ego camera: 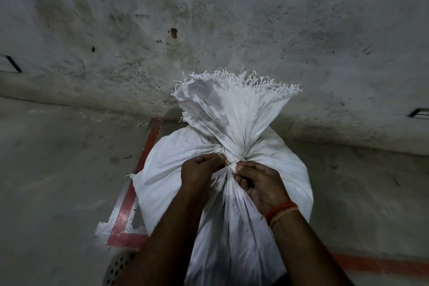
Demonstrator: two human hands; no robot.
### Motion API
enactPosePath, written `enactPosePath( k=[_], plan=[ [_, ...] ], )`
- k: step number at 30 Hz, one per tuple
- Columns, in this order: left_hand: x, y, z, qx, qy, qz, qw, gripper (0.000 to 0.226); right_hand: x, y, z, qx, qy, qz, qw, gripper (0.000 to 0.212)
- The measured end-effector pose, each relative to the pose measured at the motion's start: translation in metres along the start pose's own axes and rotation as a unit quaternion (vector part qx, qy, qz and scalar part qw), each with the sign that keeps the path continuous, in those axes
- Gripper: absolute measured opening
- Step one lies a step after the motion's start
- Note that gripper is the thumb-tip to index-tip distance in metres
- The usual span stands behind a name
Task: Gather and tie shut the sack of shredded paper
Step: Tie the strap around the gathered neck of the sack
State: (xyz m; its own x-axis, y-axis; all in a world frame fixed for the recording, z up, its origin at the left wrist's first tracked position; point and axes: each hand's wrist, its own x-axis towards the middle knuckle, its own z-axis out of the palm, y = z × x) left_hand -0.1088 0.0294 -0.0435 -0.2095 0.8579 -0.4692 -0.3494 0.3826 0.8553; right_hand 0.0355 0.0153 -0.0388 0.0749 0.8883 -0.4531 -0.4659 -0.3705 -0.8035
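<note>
A white woven sack (pixel 162 183) stands full on the concrete floor, against the wall. Its mouth is bunched into a narrow neck (pixel 228 155), and the frayed open top (pixel 234 93) fans out above it. A thin white tie strip (pixel 221 170) runs across the neck. My left hand (pixel 200 170) pinches the strip on the left of the neck, fingers closed. On the right of the neck, my right hand (pixel 260 183) grips the strip's other end with a closed fist; an orange thread band (pixel 279 210) circles that wrist. The shredded paper is hidden inside.
A stained grey wall (pixel 209 30) rises just behind the sack. Red and silver floor tape (pixel 130 204) forms a corner under the sack's left side, and a red stripe (pixel 383 264) lies at lower right. A perforated metal drain cover (pixel 118 264) sits at bottom left.
</note>
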Motion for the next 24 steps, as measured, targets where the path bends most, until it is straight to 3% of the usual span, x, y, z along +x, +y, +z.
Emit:
enactPosePath(
  k=[11, 16, 18, 21, 24],
  plan=[
    [-0.002, 0.000, 0.001, 0.024, 0.020, 0.021, 0.999, 0.014, 0.003, 0.002, -0.002, -0.036, 0.015, -0.009, 0.999, 0.018],
    [-0.003, 0.000, -0.003, 0.102, 0.028, 0.076, 0.991, 0.007, -0.002, 0.003, -0.002, -0.110, -0.005, -0.078, 0.991, 0.009],
    [-0.005, 0.004, -0.003, 0.173, 0.047, 0.116, 0.977, 0.011, -0.005, 0.002, -0.001, -0.153, -0.006, -0.107, 0.982, 0.007],
    [-0.015, 0.015, -0.001, 0.316, 0.135, 0.202, 0.917, 0.023, -0.006, 0.002, -0.003, -0.243, -0.005, -0.157, 0.957, 0.006],
    [-0.029, 0.027, 0.007, 0.366, 0.171, 0.282, 0.870, 0.029, -0.005, 0.001, -0.004, -0.328, 0.015, -0.204, 0.922, 0.009]
  ],
)
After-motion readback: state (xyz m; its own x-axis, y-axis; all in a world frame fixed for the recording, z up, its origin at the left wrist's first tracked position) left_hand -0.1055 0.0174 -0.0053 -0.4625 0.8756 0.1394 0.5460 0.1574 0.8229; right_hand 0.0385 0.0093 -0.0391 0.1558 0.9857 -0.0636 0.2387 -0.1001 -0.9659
